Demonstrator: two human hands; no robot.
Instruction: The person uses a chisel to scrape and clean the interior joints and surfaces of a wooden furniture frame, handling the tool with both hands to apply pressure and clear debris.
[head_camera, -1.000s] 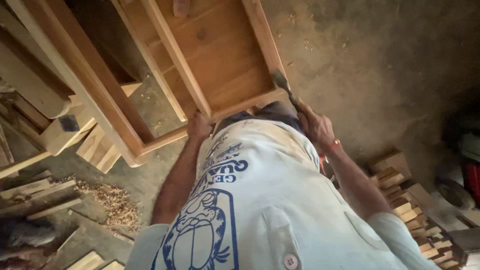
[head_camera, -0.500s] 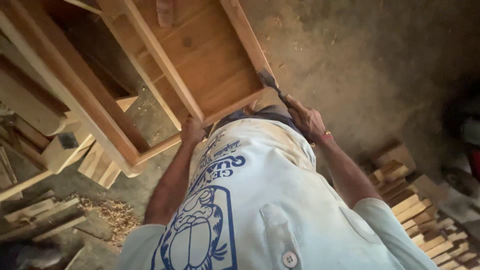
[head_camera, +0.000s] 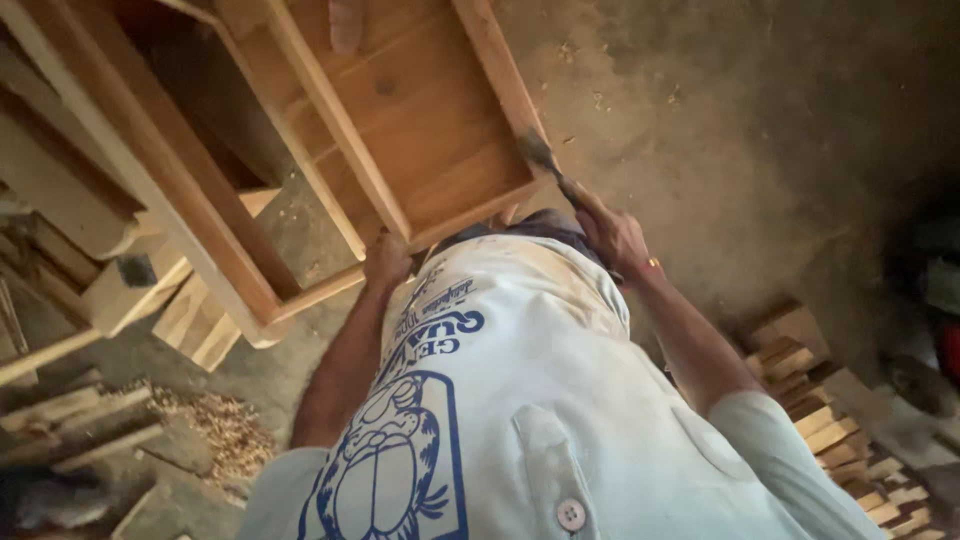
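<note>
Shirt: a pale shirt (head_camera: 560, 400) with a blue cartoon print fills the near foreground, both forearms reaching out from it toward the woodwork.
Left hand: the left hand (head_camera: 388, 262) is curled shut over the near rail of the frame (head_camera: 300, 150), fingers wrapped on the wood at its lower edge, just beside the panel's near corner.
Right hand: the right hand (head_camera: 612, 232) is closed round the handle of a tool (head_camera: 545, 160); a ring shows at the wrist side. The grip is tight, no gap between fingers and handle.
Tool: dark and slim, it runs up from the fist, with its tip touching the panel's right edge near the bottom corner. What kind of tool it is cannot be told.
Panel: a boarded wooden panel (head_camera: 440, 120) with raised rims lies tilted between the hands, its near edge just ahead of the shirt.
Frame: long pale rails run diagonally on the left, one crossing the panel.
Left side: offcuts (head_camera: 70, 420) and a heap of shavings (head_camera: 225, 435) lie on the ground, crowding that side.
Right side: a stack of short blocks (head_camera: 820, 410) sits near the right elbow.
Far: bare dirt floor (head_camera: 740, 110) spreads beyond the panel's right edge.
</note>
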